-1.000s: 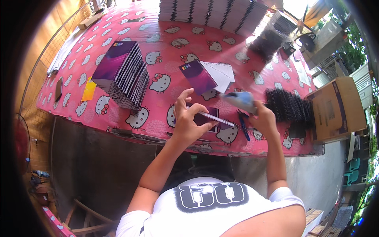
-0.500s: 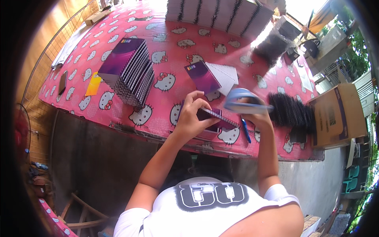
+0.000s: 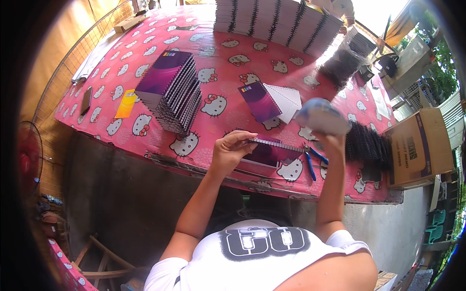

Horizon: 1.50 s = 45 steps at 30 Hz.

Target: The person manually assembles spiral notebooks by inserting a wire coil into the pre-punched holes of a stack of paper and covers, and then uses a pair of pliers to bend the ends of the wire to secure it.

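Well to the left of my hands, a stack of purple spiral notebooks stands on the pink cartoon-cat worktop. My left hand pinches the wire-bound edge of a purple notebook lying flat just in front of me. Beyond it lies another purple notebook beside loose white sheets. Blue-handled pliers rest between my hands. My right hand is raised, clenched around a blurred pale blue object. Black binding coils lie just right of it.
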{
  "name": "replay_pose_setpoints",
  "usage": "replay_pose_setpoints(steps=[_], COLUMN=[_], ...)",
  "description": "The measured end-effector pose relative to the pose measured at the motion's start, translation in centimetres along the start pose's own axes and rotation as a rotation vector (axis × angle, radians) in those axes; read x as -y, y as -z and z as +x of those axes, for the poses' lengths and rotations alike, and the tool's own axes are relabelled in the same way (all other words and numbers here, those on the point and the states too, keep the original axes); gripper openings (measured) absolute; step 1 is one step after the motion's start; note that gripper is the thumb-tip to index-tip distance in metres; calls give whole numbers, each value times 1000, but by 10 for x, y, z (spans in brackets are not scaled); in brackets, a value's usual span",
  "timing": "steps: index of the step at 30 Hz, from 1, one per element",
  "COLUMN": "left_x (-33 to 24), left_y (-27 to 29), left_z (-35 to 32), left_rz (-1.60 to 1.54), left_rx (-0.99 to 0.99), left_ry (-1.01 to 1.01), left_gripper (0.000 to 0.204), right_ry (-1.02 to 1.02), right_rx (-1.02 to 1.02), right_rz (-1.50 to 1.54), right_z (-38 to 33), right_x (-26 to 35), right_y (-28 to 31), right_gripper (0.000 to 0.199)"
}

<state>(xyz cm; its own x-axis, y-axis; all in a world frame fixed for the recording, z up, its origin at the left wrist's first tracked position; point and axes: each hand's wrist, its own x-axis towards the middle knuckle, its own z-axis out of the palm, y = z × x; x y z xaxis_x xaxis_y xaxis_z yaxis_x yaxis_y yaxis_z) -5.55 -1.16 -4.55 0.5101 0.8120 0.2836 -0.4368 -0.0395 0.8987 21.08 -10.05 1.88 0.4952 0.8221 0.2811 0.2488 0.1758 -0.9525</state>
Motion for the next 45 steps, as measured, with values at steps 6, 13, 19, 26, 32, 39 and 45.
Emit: replay_pose_setpoints(steps=[6, 13, 19, 26, 32, 39, 45], left_x=[-2, -52, -14, -21, -27, -32, -87], left_y=[-17, -30, -27, -33, -32, -34, -18], left_z=[9, -31, -72, -57, -54, -56, -22], left_rz=[-99, 504, 875, 700, 827, 869, 810], left_rx=[21, -136, 81, -202, -157, -119, -176], left_ry=[39, -588, -492, -442, -588, -649, -679], left_gripper=[29, 26, 37, 23, 26, 27, 20], right_ry=[14, 14, 43, 169, 357, -583, -300], right_rx=[-81, 73, 69, 415, 390, 695, 426], right_rz=[-932, -1024, -1093, -449, -588, 308, 24], right_z=[43, -73, -118, -132, -126, -120, -112], right_x=[-67, -48, -36, 57, 67, 36, 31], right_y=[37, 29, 27, -31, -48, -37, -28], right_gripper=[43, 57, 43, 40, 41, 34, 32])
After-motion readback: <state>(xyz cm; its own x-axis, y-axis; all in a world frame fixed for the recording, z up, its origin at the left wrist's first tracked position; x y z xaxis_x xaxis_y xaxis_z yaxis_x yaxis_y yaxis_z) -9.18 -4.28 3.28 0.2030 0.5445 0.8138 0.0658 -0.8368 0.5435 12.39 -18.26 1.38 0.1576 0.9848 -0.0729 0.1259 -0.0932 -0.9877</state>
